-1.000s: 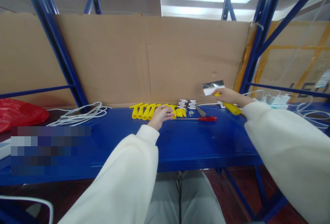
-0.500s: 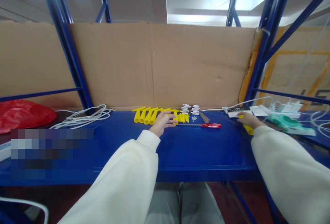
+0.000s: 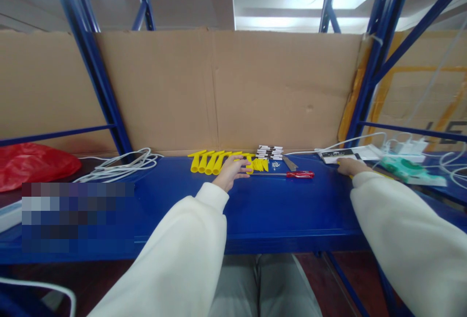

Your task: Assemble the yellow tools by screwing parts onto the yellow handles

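Observation:
My left hand (image 3: 232, 170) reaches over the blue shelf top with fingers stretched and slightly apart, beside a row of yellow T-shaped plastic handles (image 3: 210, 163). One yellow handle lies close to its fingertips; whether they touch it is unclear. Right of that are a stack of small flat yellow pieces (image 3: 260, 164) and some small screws (image 3: 276, 165). A screwdriver (image 3: 299, 174) with a clear red handle points its shaft at my left hand. At the right, my right hand (image 3: 352, 166) is closed round a yellow plastic handle (image 3: 386, 176), mostly hidden by hand and sleeve.
Behind the screws sit stacked black-and-white packets (image 3: 269, 152) and a flat grey blade (image 3: 289, 163). A cardboard sheet (image 3: 262, 93) stands along the back. Coiled white cable (image 3: 127, 166) and a red bag (image 3: 34, 167) lie left; a green-and-white item (image 3: 410, 171) lies far right.
My right hand has turned, and the yellow handle in it now points rightward under the sleeve instead of toward me. My left hand has hardly moved. The view has shifted slightly.

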Action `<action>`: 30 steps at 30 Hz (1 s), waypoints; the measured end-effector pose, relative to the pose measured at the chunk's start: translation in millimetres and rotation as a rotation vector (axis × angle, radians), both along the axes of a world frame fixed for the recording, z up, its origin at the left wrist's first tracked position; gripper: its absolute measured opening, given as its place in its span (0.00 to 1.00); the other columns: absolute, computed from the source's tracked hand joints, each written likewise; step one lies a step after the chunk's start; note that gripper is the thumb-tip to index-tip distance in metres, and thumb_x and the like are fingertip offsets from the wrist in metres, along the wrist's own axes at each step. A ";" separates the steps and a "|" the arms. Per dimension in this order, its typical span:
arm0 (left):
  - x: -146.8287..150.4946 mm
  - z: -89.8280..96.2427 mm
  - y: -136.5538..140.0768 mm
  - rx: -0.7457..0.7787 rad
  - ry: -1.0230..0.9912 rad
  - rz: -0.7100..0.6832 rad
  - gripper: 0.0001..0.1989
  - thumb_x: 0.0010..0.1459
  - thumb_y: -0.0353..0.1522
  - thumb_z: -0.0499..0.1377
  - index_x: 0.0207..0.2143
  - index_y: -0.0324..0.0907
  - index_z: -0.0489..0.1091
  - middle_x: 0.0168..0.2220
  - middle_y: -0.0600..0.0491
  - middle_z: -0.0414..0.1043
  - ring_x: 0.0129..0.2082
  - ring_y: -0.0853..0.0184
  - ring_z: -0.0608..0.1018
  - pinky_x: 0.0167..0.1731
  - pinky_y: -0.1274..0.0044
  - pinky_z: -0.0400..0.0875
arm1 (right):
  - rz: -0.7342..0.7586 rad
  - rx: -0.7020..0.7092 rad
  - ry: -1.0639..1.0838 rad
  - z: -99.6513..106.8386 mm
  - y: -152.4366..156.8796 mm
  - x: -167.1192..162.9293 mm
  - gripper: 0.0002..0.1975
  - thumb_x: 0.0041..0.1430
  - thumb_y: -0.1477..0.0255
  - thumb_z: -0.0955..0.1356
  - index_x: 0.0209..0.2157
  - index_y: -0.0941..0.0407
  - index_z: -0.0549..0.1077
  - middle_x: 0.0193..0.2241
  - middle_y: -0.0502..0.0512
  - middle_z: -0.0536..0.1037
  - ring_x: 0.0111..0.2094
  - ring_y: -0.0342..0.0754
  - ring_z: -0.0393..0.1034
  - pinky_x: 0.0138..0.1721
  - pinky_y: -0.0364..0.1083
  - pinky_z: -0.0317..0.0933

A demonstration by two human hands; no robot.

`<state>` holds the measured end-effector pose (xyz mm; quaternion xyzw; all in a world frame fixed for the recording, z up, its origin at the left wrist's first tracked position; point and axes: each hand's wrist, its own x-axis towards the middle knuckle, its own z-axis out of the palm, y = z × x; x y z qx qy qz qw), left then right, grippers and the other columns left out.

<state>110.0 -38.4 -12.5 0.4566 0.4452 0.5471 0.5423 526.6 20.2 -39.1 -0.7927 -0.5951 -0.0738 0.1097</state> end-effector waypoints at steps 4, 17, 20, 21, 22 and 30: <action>0.4 1.3 -2.6 0.002 0.098 -0.031 0.10 0.54 0.21 0.60 0.39 0.38 0.66 0.29 0.52 0.75 0.23 0.70 0.78 0.29 0.77 0.76 | -0.078 -0.112 -0.065 7.8 -11.8 -10.7 0.18 0.55 0.83 0.64 0.47 0.64 0.76 0.50 0.75 0.76 0.53 0.63 0.71 0.51 0.57 0.66; 2.5 4.1 -6.7 -0.009 0.276 -0.027 0.06 0.59 0.24 0.54 0.38 0.37 0.69 0.36 0.47 0.78 0.27 0.71 0.79 0.29 0.79 0.75 | -0.311 -0.022 0.080 14.0 -27.9 -7.6 0.21 0.57 0.71 0.66 0.51 0.67 0.73 0.45 0.79 0.76 0.46 0.66 0.72 0.44 0.59 0.64; 2.4 3.6 -6.4 -0.009 0.295 -0.031 0.06 0.58 0.23 0.55 0.38 0.37 0.69 0.36 0.47 0.79 0.27 0.71 0.79 0.29 0.79 0.75 | -0.278 -0.021 0.070 12.7 -31.2 -6.7 0.21 0.60 0.72 0.65 0.52 0.69 0.72 0.47 0.79 0.75 0.49 0.64 0.72 0.45 0.53 0.65; 2.3 3.4 -6.4 -0.007 0.299 -0.033 0.06 0.58 0.23 0.55 0.38 0.37 0.69 0.37 0.47 0.79 0.27 0.71 0.79 0.29 0.79 0.75 | -0.271 -0.025 0.066 12.7 -32.8 -7.9 0.21 0.61 0.72 0.64 0.52 0.70 0.72 0.47 0.79 0.75 0.50 0.63 0.72 0.46 0.53 0.65; 2.1 3.2 -6.3 -0.005 0.303 -0.034 0.06 0.58 0.23 0.55 0.38 0.37 0.69 0.37 0.47 0.79 0.27 0.71 0.79 0.29 0.79 0.75 | -0.270 -0.030 0.064 13.0 -34.7 -9.8 0.21 0.61 0.73 0.63 0.53 0.71 0.71 0.48 0.80 0.75 0.51 0.63 0.71 0.46 0.52 0.64; 2.8 3.1 -7.4 0.016 0.351 -0.042 0.06 0.58 0.22 0.54 0.37 0.37 0.68 0.38 0.47 0.78 0.27 0.72 0.78 0.23 0.83 0.71 | -0.319 -0.047 0.077 17.9 -45.1 -25.1 0.22 0.64 0.75 0.60 0.56 0.71 0.68 0.54 0.78 0.71 0.56 0.63 0.68 0.49 0.51 0.63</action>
